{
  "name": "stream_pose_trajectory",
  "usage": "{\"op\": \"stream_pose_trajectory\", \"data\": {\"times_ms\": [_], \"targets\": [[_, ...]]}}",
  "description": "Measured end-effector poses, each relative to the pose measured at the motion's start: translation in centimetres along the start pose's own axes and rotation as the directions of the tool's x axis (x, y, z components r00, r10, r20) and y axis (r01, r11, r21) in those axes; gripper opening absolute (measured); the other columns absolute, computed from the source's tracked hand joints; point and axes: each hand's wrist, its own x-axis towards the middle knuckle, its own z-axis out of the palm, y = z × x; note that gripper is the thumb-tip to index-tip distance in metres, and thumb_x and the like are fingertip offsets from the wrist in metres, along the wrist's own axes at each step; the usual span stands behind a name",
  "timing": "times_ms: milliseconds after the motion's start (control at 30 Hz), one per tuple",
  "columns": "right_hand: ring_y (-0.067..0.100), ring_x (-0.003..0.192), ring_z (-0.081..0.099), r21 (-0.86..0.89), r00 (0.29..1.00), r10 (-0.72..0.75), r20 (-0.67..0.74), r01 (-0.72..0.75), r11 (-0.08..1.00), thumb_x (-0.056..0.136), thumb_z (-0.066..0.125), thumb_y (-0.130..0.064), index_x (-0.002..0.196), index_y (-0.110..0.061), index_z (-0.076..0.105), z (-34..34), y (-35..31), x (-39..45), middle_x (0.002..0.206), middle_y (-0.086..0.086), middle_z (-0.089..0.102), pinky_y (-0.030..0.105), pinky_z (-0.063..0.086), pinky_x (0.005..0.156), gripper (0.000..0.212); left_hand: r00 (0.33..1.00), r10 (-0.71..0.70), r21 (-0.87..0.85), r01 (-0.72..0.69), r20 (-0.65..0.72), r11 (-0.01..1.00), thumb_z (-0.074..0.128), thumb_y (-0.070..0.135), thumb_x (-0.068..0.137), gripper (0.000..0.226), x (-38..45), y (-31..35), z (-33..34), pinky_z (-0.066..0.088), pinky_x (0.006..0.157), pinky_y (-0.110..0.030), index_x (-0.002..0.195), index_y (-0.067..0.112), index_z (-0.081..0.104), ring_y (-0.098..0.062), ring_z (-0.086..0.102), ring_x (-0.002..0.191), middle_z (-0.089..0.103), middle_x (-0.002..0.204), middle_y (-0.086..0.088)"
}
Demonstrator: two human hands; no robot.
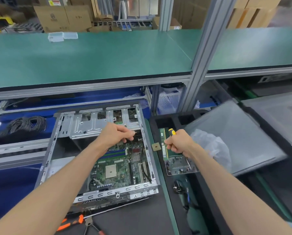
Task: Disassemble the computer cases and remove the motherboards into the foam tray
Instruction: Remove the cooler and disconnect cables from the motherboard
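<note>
Case (97,150): open metal chassis lying flat before me at 12 o'clock, its top panel off and the inside in plain view.
Board (118,168): green motherboard seated flat in the case floor, toward the 3 o'clock side, white socket near its middle.
Drive cage (94,124): silver bracket across the far end of the case, at 12 o'clock from the board.
Left hand (116,134): mine, reaching into the case at the near edge of the drive cage; fingers curled inward and pinching something small at the tips, too small for me to name.
Right hand (179,143): mine, at 3 o'clock from the case, fist closed round the screwdriver.
Screwdriver (172,132): yellow-and-black handle standing out above my right fist, thin shaft running down below it.
Tray (162,122): black foam with recesses, at 3 o'clock from the case, just beside it.
Loose parts: a memory stick (164,145) and a small circuit board (177,165) lying in the tray under my right hand; a square chip (155,147) between case and tray.
Bag (211,146): clear plastic, crumpled, at 3 o'clock from my right hand.
Panel (240,138): grey sheet lying tilted over the tray.
Cables (26,124): black coil at 10 o'clock from the case.
Pliers (70,223): orange-handled, at 6 o'clock, near edge of the bench.
</note>
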Motion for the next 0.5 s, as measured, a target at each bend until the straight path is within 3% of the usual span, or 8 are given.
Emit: {"op": "stream_pose_trajectory", "data": {"times_ms": [133,233,400,500], "targets": [[0.015,0.043,0.045,-0.13,0.994,0.091,0.056,-0.083,0.988,0.088,0.065,-0.003,0.081,0.001,0.058,2.0,3.6,0.9,0.062,0.014,0.064,0.024,0.03,0.04,0.01,0.999,-0.035,0.014,0.035,0.034,0.999,0.077,0.035,0.086,0.009,0.3,-1.7,0.4,0.047,0.057,-0.021,0.082,0.027,0.081,-0.008,0.063,0.065,0.078,0.085,0.001],[0.011,0.035,0.047,-0.156,0.99,0.127,0.062,-0.116,0.981,0.09,0.059,0.003,0.091,0.003,0.06,3.8,5.4,1.6,0.051,0.003,0.065,0.021,0.03,0.035,0.001,0.998,-0.057,0.033,0.056,0.033,0.998,0.076,0.032,0.087,0.01,0.6,-2.8,0.7,0.047,0.058,-0.023,0.081,0.026,0.081,-0.007,0.062,0.064,0.078,0.084,0.0],[0.02,0.045,0.061,-0.208,0.99,0.139,-0.032,-0.143,0.968,0.089,0.052,0.002,0.078,-0.006,0.052,5.9,6.6,3.0,0.07,0.012,0.074,0.023,0.04,0.039,0.014,0.996,-0.089,0.037,0.088,0.027,0.995,0.075,0.032,0.088,0.011,1.0,-4.3,0.8,0.046,0.06,-0.023,0.082,0.026,0.081,-0.004,0.061,0.062,0.078,0.084,0.0],[0.018,0.038,0.06,-0.273,0.99,0.116,-0.084,-0.134,0.953,0.086,0.054,-0.001,0.085,0.001,0.062,6.4,6.8,3.5,0.057,0.009,0.069,0.023,0.044,0.039,0.009,0.995,-0.101,0.03,0.1,0.021,0.994,0.075,0.033,0.088,0.01,1.2,-4.9,0.7,0.045,0.058,-0.022,0.082,0.027,0.081,-0.004,0.06,0.062,0.078,0.085,0.0]]}}
